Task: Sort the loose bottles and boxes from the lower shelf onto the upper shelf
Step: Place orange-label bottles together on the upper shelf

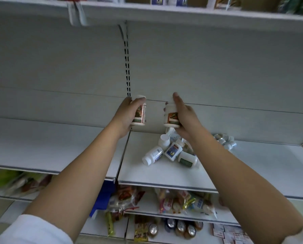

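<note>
Left-hand bottle: I am gripping a white bottle (140, 112) with an orange label in my left hand (125, 117), fingers wrapped round its body. It is upright in the air above the back of the lower shelf (164, 176).
Right-hand bottle: My right hand (184, 118) is clamping a matching bottle (171, 114) from the side. My index finger is reaching up past the cap, and the bottle is just beside the other one.
Slip risk: I am holding each bottle one-handed by smooth plastic. If my grip is loosening as I lift, a bottle is probably dropping straight onto the pile.
Pile risk: The loose pile of bottles (170, 152) is lying on its sides directly under my right wrist. A low forearm is likely nudging one and setting it rolling towards the front edge.
Knock risk: With both bottles this close together, I am risking clipping one against the other on the way up.
Upper shelf: The upper shelf (182, 14) is well above my hands, and boxes are already standing along it. I am judging that I need a free gap, or I am pushing stock over.
Nearby: A second cluster of small bottles (224, 140) is sitting at the back right of the lower shelf, apart from the pile.
In the way: The slotted upright (127, 67) is running up the back panel just behind my left hand.
Below: Snack packets (175, 203) and cans (180, 228) are filling the shelves underneath, so anything falling is landing among them.
</note>
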Demonstrator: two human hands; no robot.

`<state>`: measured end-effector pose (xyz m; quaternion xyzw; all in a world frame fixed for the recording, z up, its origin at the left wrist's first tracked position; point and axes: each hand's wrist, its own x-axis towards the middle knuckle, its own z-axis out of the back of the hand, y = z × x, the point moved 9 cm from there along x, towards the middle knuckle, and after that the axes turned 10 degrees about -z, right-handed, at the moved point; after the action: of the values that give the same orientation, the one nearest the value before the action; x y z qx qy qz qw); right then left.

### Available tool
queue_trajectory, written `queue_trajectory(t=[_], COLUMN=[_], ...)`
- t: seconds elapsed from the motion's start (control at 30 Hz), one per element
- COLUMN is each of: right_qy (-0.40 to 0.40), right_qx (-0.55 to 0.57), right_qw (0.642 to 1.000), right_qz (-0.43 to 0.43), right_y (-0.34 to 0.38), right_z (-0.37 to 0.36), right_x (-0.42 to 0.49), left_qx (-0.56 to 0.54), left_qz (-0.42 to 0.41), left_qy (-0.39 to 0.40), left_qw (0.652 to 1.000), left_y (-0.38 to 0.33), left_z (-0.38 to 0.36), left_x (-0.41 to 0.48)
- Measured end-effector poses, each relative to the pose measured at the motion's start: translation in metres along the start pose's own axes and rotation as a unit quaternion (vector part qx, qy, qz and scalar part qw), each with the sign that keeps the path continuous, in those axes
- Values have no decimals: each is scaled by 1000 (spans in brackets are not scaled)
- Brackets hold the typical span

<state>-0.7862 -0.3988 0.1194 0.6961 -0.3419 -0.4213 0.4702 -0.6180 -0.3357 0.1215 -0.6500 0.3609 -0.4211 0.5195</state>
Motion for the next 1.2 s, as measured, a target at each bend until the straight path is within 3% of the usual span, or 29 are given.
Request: queue_trajectory(t=[0.13, 0.23, 0.57, 0.83, 1.2], right_qy=[14, 20, -9, -30, -15], right_qx=[13, -2, 5, -11, 12], right_qw=[1000, 1000, 985, 961, 948], right_qz=[-11, 8, 172, 274, 319], right_y=[24, 48, 177, 265, 341], right_z=[7, 15, 54, 59, 33], right_x=[-63, -115, -230, -235, -173], left_qx=[-34, 7, 119, 126, 154], left_qz=[-28, -59, -221, -314, -374], left_qy=[6, 9, 60, 39, 68], left_qw=[999, 998, 966, 940, 912], left_y=[-51, -87, -230, -326, -361], left_z=[-40, -67, -136, -156, -194], left_x=[-48, -79, -129, -84, 20])
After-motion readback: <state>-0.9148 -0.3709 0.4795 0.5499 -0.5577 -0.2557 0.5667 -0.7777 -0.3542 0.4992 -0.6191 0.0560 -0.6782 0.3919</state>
